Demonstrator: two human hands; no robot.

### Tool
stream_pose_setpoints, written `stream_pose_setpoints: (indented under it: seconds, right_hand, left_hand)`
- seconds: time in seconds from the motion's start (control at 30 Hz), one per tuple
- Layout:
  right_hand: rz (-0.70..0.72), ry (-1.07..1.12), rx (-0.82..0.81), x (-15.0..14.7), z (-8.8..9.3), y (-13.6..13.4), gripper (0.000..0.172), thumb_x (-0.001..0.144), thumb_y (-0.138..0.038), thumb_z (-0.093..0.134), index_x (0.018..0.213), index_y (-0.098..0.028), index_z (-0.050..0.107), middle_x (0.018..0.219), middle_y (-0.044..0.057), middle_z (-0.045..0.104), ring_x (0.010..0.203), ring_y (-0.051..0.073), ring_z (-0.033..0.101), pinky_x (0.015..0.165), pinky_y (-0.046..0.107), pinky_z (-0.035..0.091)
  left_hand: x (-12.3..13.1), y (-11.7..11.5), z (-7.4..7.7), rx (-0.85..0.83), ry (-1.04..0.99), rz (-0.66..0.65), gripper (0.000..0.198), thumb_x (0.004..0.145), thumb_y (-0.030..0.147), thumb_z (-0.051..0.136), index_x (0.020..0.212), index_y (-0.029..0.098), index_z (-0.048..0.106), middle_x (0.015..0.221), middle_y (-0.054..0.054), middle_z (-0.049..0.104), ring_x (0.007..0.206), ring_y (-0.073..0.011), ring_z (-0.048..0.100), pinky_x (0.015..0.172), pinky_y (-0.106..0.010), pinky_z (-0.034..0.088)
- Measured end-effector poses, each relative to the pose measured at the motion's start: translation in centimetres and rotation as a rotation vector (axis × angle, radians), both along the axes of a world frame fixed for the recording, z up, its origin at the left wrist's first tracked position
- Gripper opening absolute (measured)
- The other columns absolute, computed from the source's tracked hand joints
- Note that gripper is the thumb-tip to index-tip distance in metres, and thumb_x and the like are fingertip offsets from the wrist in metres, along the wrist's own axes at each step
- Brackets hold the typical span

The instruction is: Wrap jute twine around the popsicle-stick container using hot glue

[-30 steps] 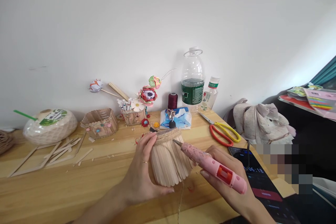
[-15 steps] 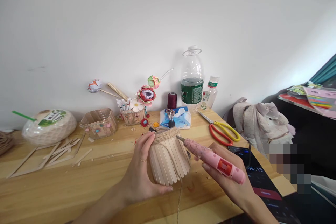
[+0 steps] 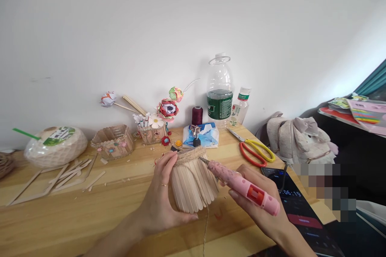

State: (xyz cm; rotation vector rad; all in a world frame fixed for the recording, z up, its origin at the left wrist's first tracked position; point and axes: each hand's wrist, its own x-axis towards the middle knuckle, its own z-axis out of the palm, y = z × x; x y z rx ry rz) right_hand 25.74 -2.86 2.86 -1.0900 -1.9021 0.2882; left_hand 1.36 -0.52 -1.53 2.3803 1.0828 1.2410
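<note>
Pink tool [image 3: 241, 184] held up to a tilted stick cup [image 3: 193, 188]

The left hand [image 3: 159, 192] reaches in from the lower left, its grip clasping the cup's left side: fingers up at the twine [image 3: 189, 158] band, thumb stretched below the lower stick ends. The right hand [image 3: 261, 192] comes from the lower right, its grip closed around the tool's body, metal tip aimed up and left. Whether the tip touches the cup cannot be told. The cup is in front of the person, above the tabletop [image 3: 120, 213], a loose twine end trailing down.

The tool covers part of the cup's right side. Scissors [image 3: 253, 153] lie beyond the right hand; a phone [image 3: 301, 213] sits beside it, partly hidden by the wrist. Loose sticks [image 3: 69, 176] and a small basket [image 3: 113, 146] occupy the left.
</note>
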Motion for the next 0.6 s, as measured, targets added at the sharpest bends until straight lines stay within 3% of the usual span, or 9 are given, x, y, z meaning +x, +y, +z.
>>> stream_pose_setpoints:
  seconds: [0.33,0.6]
  right_hand:
    - [0.047,-0.142,0.077,-1.9,0.5,-0.4,0.024,0.083,-0.036,0.049,0.065,-0.02,0.045,0.06,-0.001,0.047,0.049,0.012,0.045,0.043,0.025,0.035]
    - [0.017,-0.106,0.05,-0.5,-0.3,-0.3,0.02,0.081,-0.031,0.053,0.065,-0.02,0.049,0.059,-0.002,0.049,0.049,0.011,0.047,0.045,0.025,0.038]
  left_hand:
    - [0.1,-0.1,0.1,0.016,-0.017,-0.02,0.115,0.059,0.041,0.08,0.145,0.025,0.006,0.141,-0.019,0.021,0.13,-0.0416,0.024,0.102,-0.065,0.024]
    - [0.0,0.0,-0.1,0.019,-0.002,-0.02,0.116,0.058,0.039,0.081,0.144,0.024,0.005,0.141,-0.02,0.021,0.13,-0.0419,0.023,0.103,-0.067,0.022]
